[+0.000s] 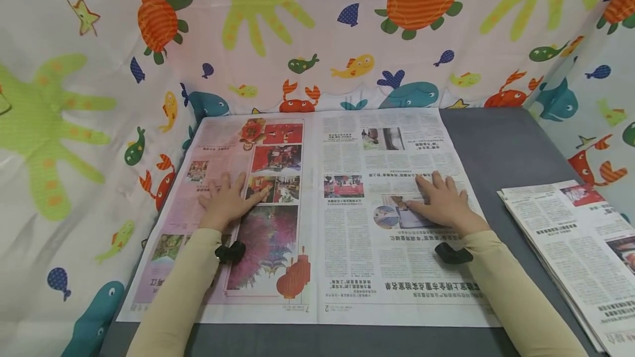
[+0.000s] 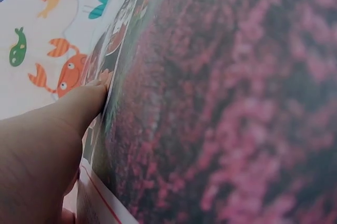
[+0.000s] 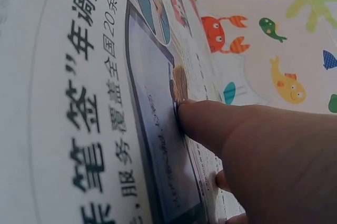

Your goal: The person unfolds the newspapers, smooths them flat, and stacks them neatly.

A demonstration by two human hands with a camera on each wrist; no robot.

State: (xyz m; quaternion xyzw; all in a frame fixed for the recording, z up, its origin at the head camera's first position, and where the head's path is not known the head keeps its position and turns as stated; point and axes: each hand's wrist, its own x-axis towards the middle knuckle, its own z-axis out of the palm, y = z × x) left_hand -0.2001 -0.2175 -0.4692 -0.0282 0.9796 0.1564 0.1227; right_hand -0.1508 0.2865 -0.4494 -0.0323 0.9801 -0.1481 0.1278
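Observation:
A newspaper [image 1: 347,269] lies spread flat, its centre fold running away from the person. My left hand [image 1: 225,203] rests on the pink, picture-filled left page with fingers spread and thumb pointing to the fold. On the right page, mostly text, my right hand [image 1: 443,203] lies with its fingers spread too. In the left wrist view the left thumb [image 2: 87,100] touches the page beside a large pink flower picture [image 2: 226,97]. The right wrist view has the right thumb [image 3: 205,121] on a printed photo [image 3: 163,124].
A stack of folded newspapers [image 1: 570,252] sits at the right on the dark grey table [image 1: 491,147]. Behind and to the left hangs a white cloth [image 1: 317,32] printed with sea animals. Each wrist wears a black band, and both sleeves are pale yellow.

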